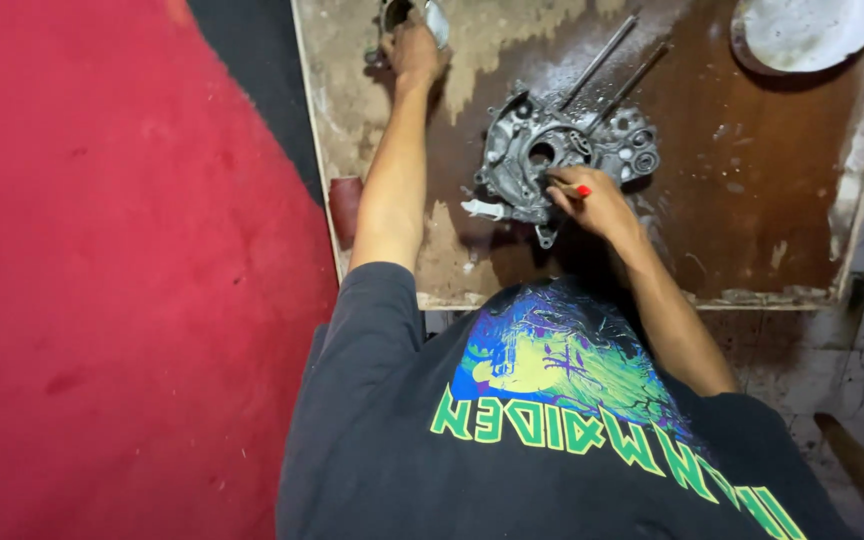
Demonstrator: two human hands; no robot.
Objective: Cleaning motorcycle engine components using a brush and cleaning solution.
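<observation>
While a broad red mat [102, 260] fills the left side of the view, its far edge cut off by the frame, the worn wooden tabletop [752, 200] begins just beside it, wet and stained brown with pale patches. At the tabletop's top left the left hand [414, 50] is stretched out and closed on a small grey metal part [432, 18], most of which is cut off by the upper edge, so its shape is hard to make out. Below it a small dark red thing [345, 205] sits at the tabletop's left rim, too dim to tell what it is. Near the middle lies a grey metal engine casing [552, 150] with two long studs [602, 55] slanting up from it. The right hand [592, 200] rests on the casing's lower edge, fingers curled around a slim tool with a red tip [582, 190]; the tool's working end is hidden. At the top right a pale round dish [812, 30] is partly cut off.
</observation>
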